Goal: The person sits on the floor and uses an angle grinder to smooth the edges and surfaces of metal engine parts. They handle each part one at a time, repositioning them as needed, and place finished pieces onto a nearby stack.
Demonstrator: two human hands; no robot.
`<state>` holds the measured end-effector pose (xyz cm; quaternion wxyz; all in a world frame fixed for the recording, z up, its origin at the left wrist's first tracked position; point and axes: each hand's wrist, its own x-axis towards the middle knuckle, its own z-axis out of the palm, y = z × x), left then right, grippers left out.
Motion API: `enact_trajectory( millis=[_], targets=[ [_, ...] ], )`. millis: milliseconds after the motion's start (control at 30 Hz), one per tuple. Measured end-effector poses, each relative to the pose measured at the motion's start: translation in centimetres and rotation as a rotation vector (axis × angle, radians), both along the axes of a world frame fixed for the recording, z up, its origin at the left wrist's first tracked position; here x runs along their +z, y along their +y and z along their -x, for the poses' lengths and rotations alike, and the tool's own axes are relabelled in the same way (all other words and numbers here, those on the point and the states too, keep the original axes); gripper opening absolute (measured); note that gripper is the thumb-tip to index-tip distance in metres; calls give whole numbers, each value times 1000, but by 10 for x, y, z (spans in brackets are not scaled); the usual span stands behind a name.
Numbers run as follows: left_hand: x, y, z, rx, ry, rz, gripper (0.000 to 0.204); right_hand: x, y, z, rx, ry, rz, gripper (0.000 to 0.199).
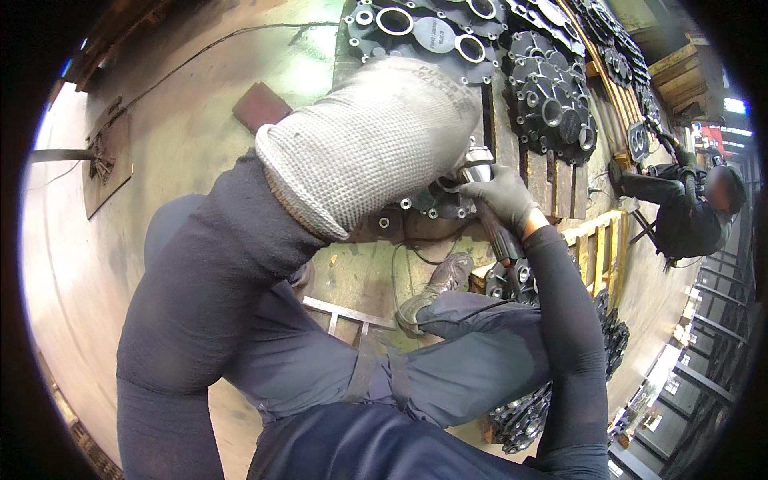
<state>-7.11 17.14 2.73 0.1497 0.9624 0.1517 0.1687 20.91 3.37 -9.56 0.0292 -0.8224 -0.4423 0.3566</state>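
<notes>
My right hand [502, 196], in a thin grey glove, wraps round a handheld power grinder [499, 236]. The tool has a silver head and a dark red and black body, and it slants with its head at the far end. A thick, pale grey textured glove with a long cuff covers my left hand [420, 112], raised close to the view beyond the grinder. That hand's fingers are hidden, so what it touches does not show. Under and behind the glove lies a dark metal casting [444, 200], mostly covered, with small bolt holes along its edge.
More dark castings [552, 96] rest on wooden pallets [552, 180] ahead and to the right. A black cable [396, 276] loops over the floor by my shoe. A metal stand [344, 312] is between my legs. Another person [688, 200] sits working at the far right.
</notes>
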Motion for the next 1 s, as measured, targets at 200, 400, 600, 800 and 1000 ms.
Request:
enact_trajectory(
  millis=[200, 400, 600, 800, 1000],
  targets=[
    [-12, 1, 8, -9, -154, 44, 22, 17, 3, 29, 234, -226, 84, 65],
    [-29, -5, -4, -27, -260, -53, 21, 40, -19, 41, 424, -284, 127, 62],
    [-29, -7, -6, -38, -178, -77, 23, 33, -57, 21, 626, -378, 29, 64],
    [-27, -13, -15, -58, -65, 29, 25, 41, -79, -17, 392, -432, 81, 61],
    [10, -9, -33, -76, 260, 33, 27, 28, -60, -33, 11, -52, -111, 70]
  ],
)
